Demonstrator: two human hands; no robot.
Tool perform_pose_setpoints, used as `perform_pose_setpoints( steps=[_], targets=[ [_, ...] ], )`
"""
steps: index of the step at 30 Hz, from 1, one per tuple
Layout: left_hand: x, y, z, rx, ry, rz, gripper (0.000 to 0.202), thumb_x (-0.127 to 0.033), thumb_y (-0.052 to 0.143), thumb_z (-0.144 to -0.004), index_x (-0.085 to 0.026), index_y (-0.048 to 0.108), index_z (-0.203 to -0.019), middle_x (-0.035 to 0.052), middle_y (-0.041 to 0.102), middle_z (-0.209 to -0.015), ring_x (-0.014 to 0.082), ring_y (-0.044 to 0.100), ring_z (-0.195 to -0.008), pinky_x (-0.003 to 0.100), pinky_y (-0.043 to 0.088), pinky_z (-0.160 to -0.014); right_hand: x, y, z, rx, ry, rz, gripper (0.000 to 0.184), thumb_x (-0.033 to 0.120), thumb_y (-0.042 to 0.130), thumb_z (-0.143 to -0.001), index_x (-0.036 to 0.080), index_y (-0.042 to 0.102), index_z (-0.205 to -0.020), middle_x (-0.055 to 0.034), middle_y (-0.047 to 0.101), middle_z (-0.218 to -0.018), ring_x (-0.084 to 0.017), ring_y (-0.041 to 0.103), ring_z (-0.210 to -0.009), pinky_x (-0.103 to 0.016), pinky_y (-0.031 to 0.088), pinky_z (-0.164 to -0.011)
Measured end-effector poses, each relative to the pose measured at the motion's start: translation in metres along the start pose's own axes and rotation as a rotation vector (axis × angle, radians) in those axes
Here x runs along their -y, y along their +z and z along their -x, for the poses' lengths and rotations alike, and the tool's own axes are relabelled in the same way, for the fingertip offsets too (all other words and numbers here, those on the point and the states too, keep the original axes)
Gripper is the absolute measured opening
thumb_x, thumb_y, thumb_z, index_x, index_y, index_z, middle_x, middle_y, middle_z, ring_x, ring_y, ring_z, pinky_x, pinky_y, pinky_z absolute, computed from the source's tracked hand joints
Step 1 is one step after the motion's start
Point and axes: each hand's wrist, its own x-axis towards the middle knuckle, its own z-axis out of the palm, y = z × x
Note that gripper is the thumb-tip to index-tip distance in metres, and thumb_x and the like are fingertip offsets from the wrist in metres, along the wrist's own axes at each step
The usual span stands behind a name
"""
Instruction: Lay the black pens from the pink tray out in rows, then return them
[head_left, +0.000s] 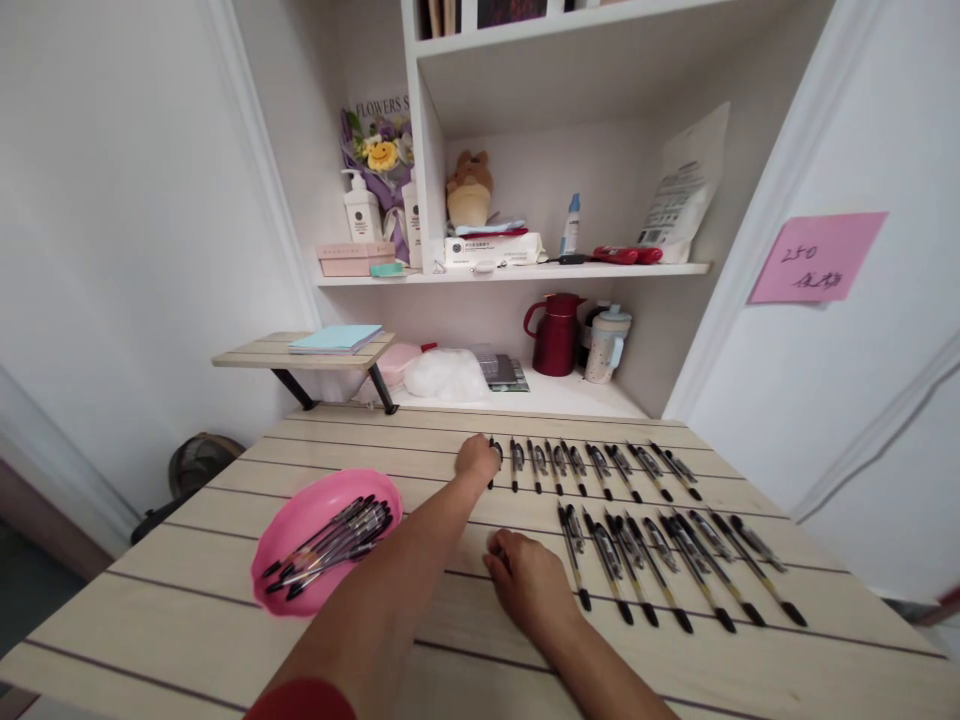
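Observation:
My left hand (478, 462) reaches to the left end of the back row, its fingers closed at a clear pen (491, 472) with a black end; its fingertips are partly hidden. My right hand (529, 585) rests on the table with fingers curled in, nothing visible in it, left of the front row. Uncapped pens (589, 575) lie in two rows on the right, with short clear caps (658, 545) beside them. To the left, a pink oval bowl (274, 520) holds several more pens (337, 545) in a loose pile.
The slatted wooden table (225, 650) meets a white shelf unit (525, 272) at the back. A small raised stand (255, 350) carries blue paper (337, 338) at back left. A red jug (556, 335) and a pale tumbler (607, 345) stand behind the table.

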Motion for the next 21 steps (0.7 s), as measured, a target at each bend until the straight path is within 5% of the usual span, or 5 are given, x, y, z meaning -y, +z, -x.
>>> perform_pose_setpoints(
  steps=[21],
  targets=[
    [-0.0008,0.0040,0.0036,-0.010,0.043,-0.063,0.030,-0.031,0.048,-0.083,-0.017,0.051,-0.110,0.0076,0.053,-0.111,0.0176,0.054,-0.094,0.038,0.046,-0.079,-0.0008,-0.0009,0.0005,-0.004,-0.008,-0.008,0.012,0.025,0.046,-0.081,0.022,0.057,-0.082,-0.0014,0.066,-0.078,-0.015,0.057,-0.075,-0.023,0.027,-0.059]
  ],
)
